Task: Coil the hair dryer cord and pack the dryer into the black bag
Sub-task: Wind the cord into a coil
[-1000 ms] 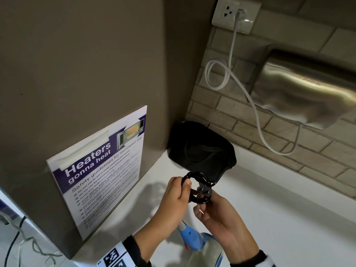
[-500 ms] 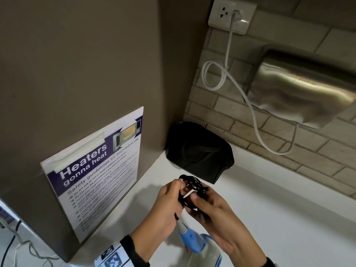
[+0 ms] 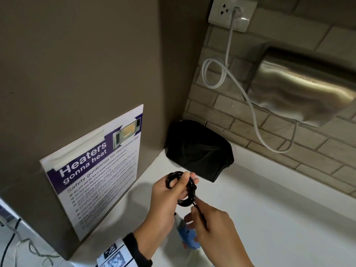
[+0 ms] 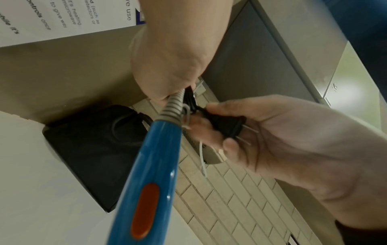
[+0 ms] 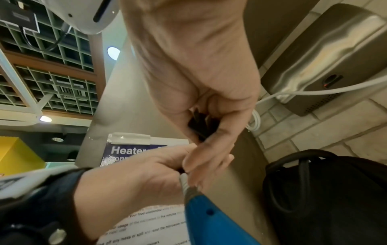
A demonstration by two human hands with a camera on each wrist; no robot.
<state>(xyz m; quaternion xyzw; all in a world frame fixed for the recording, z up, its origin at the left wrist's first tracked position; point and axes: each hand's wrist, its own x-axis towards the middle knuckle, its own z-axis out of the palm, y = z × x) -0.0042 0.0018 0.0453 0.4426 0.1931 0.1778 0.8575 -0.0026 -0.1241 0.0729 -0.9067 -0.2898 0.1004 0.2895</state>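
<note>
My left hand [image 3: 182, 183] grips the coiled black cord [image 3: 185, 199], thumb over the loops, above the white counter. Just below the coil, my right hand [image 3: 194, 211] pinches the cord's black plug [image 4: 227, 126], prongs pointing into the palm. The blue hair dryer [image 3: 187, 236] hangs under both hands; its handle with an orange switch [image 4: 144, 210] fills the left wrist view. The black bag [image 3: 198, 151] sits in the corner beyond the hands, also seen as the bag [image 5: 326, 199] in the right wrist view. Whether it is open cannot be told.
A brown panel on the left carries a microwave safety poster [image 3: 92, 170]. A steel hand dryer [image 3: 304, 89] is mounted on the brick wall at right, its white cable [image 3: 250, 105] looping to a wall socket [image 3: 231, 14]. White counter [image 3: 269, 209] extends right.
My right hand has drawn back down from the coil with the plug end. The left hand now holds the coil alone, a little higher and nearer the bag.
</note>
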